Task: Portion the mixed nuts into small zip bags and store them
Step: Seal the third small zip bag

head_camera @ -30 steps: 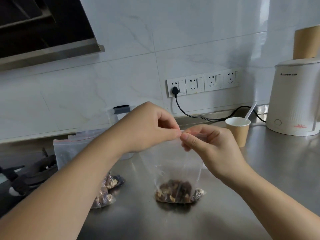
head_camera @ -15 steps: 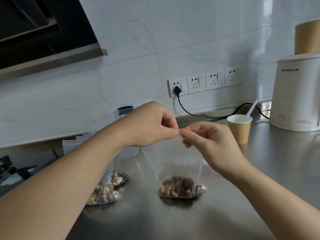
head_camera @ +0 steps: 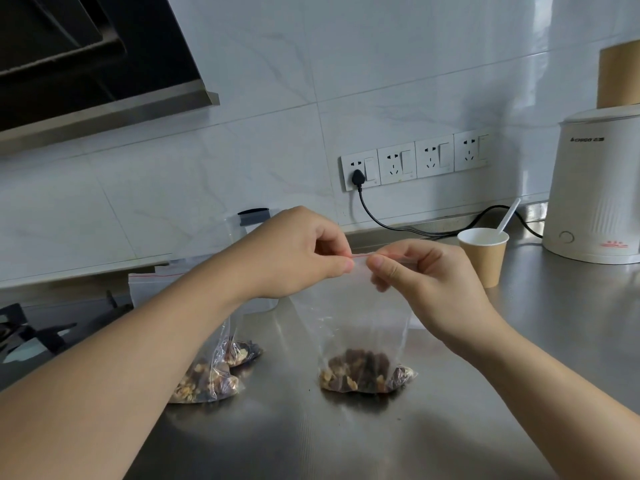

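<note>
Head view: one clear bag (head_camera: 360, 317) stands upright on the steel counter (head_camera: 346, 438), and both hands hold it up by its top. The left hand (head_camera: 294, 254) pinches the red zip strip (head_camera: 362, 257) between thumb and finger. The right hand (head_camera: 426, 282) pinches the same strip just beside it, so the two hands are almost touching. A small pile of mixed nuts (head_camera: 363, 374) (brown and tan bits) sits at the bottom of this bag, which touches the counter.

Left of this bag lie two more bags with nuts inside. The nearer one (head_camera: 207, 382) is partly hidden by the left arm. The other one (head_camera: 242, 353) peeks out just behind it. Farther left and back from the held bag there are some empty bags (head_camera: 152, 285) with a red strip; how many cannot be told.

Right of the held bag stands one brown paper cup (head_camera: 485, 261) with one white spoon (head_camera: 507, 216) leaning in it. Past the cup is one white kettle (head_camera: 595, 195). Behind the held bag, on the white wall, are four sockets (head_camera: 415, 161) in a row. One black plug (head_camera: 358, 176) is in the left-most socket, and its cord (head_camera: 398, 228) runs along the counter toward the kettle.
</note>
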